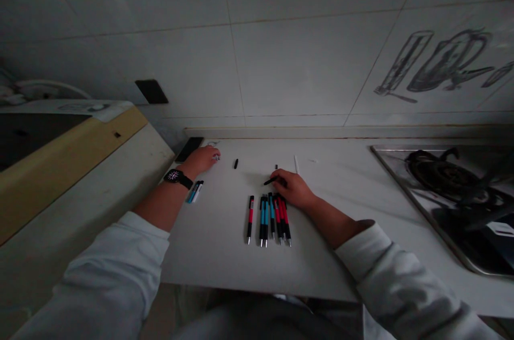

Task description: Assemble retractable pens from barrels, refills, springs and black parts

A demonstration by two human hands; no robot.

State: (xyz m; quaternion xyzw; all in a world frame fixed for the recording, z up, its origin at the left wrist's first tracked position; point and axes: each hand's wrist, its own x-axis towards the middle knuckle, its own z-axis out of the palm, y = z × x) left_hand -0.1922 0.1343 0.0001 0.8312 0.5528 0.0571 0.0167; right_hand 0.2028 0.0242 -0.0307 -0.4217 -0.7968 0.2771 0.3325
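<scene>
My right hand (292,187) pinches a short black pen part (270,181) above a row of pens. In that row, several red and blue pens with black grips lie side by side, tips toward me; one red pen (250,219) lies slightly apart at the left. My left hand (204,159) is at the back left of the counter, fingers closed over small shiny bits (217,157) too small to name. Between the hands lies a small black piece (236,164). Nearer my left wrist are blue-and-white pen parts (195,191). A thin white stick (296,164) lies behind my right hand.
A dark phone-like slab (189,149) lies behind my left wrist. A large box-shaped appliance (132,168) flanks the white counter (212,259) on the left. A gas stove (441,184) is set in at the right, and a tiled wall (293,67) rises behind.
</scene>
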